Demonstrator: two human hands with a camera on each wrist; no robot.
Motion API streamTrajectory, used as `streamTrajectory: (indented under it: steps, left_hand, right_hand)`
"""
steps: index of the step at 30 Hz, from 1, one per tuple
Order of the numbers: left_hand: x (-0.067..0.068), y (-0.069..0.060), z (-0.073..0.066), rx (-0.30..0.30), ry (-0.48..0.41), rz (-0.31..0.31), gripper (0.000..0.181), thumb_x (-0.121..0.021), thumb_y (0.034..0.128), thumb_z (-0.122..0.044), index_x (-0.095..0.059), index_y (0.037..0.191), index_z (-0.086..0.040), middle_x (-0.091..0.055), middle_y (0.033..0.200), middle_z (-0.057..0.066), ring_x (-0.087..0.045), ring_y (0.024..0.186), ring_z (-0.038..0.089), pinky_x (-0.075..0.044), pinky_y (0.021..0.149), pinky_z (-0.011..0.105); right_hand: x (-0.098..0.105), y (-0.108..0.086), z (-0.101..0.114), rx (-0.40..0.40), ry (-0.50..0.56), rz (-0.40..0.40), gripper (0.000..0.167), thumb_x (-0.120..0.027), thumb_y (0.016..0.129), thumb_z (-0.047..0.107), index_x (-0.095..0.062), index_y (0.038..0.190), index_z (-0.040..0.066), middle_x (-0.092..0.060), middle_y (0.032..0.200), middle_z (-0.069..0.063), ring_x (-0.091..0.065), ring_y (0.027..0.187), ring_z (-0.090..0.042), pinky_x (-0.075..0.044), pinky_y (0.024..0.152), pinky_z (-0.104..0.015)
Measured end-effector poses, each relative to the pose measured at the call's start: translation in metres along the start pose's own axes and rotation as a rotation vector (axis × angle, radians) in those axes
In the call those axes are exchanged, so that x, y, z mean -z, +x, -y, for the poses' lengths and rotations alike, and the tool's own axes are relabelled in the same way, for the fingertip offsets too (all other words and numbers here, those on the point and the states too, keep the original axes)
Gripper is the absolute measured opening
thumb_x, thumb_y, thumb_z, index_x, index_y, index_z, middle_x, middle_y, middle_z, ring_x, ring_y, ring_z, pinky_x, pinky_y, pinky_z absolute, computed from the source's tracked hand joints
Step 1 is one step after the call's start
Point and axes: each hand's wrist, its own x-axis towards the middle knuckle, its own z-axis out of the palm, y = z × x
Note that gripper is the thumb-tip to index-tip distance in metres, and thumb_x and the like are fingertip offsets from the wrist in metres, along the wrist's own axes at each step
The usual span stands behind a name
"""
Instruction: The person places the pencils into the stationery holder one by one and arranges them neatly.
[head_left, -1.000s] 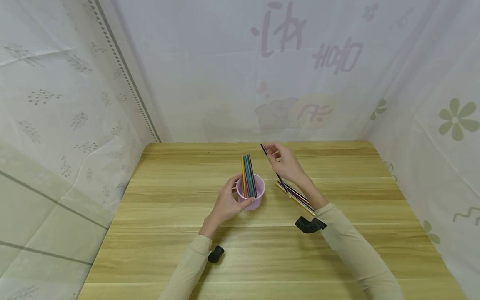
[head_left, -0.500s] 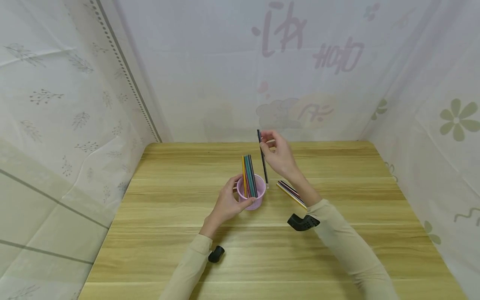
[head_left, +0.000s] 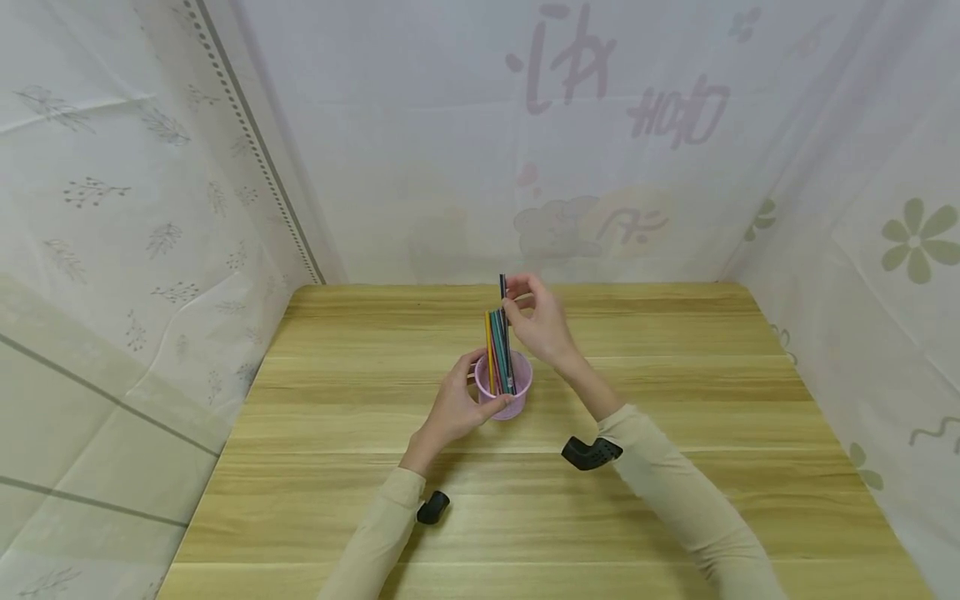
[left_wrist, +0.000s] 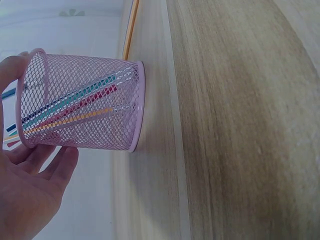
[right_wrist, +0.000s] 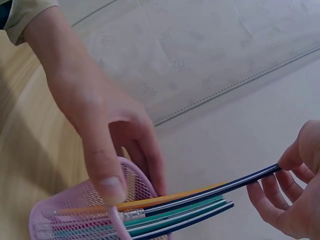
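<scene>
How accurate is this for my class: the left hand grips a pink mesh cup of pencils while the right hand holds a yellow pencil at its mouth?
Only the colour is wrong: the pencil in the right hand is dark blue with pale striping, as the right wrist view shows. The left hand grips the pink mesh cup.

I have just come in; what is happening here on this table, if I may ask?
A person's left hand holds a pink mesh cup near its rim, with several coloured pencils leaning inside. The right hand pinches a dark striped pencil, its metal-banded end at the cup's mouth. An orange pencil lies on the table outside the cup.
</scene>
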Motion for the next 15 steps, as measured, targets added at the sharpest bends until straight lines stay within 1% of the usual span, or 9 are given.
streamTrajectory:
  steps: [3, 8, 11, 15]
  left_hand:
    - [-0.001, 0.0, 0.001, -0.004, 0.005, 0.001, 0.084, -0.089, 0.0783, -0.02, -0.043, 0.147, -0.006, -0.056, 0.141, 0.012, -0.059, 0.127, 0.029, -0.057, 0.101, 0.044]
    - [-0.001, 0.0, 0.003, -0.011, 0.015, 0.006, 0.083, -0.088, 0.0797, -0.02, -0.042, 0.148, -0.005, -0.055, 0.143, 0.012, -0.059, 0.127, 0.029, -0.057, 0.101, 0.044]
    - [0.0, 0.0, 0.002, -0.006, 0.018, 0.011, 0.084, -0.088, 0.0798, -0.02, -0.041, 0.148, -0.005, -0.054, 0.144, 0.012, -0.058, 0.127, 0.029, -0.056, 0.101, 0.044]
    - [0.0, 0.0, 0.0, -0.002, 0.02, 0.013, 0.084, -0.087, 0.0803, -0.019, -0.041, 0.149, -0.004, -0.053, 0.144, 0.013, -0.058, 0.128, 0.03, -0.056, 0.102, 0.045]
  right_hand:
    - [-0.006, -0.002, -0.004, 0.011, 0.001, 0.007, 0.025, -0.059, 0.096, -0.003, -0.058, 0.12, -0.006, -0.064, 0.106, -0.022, -0.069, 0.094, -0.04, -0.064, 0.077, -0.041]
    - [-0.013, -0.005, -0.014, 0.002, -0.019, 0.015, 0.025, -0.061, 0.095, -0.001, -0.059, 0.12, -0.004, -0.065, 0.105, -0.021, -0.069, 0.091, -0.035, -0.062, 0.072, -0.031]
    - [-0.017, -0.008, -0.021, -0.009, -0.026, 0.018, 0.025, -0.061, 0.095, 0.0, -0.059, 0.12, -0.003, -0.065, 0.106, -0.021, -0.069, 0.091, -0.034, -0.062, 0.072, -0.032]
    - [-0.022, -0.012, -0.031, -0.019, -0.045, 0.026, 0.025, -0.062, 0.095, 0.0, -0.059, 0.12, -0.003, -0.066, 0.106, -0.021, -0.069, 0.092, -0.035, -0.063, 0.074, -0.037]
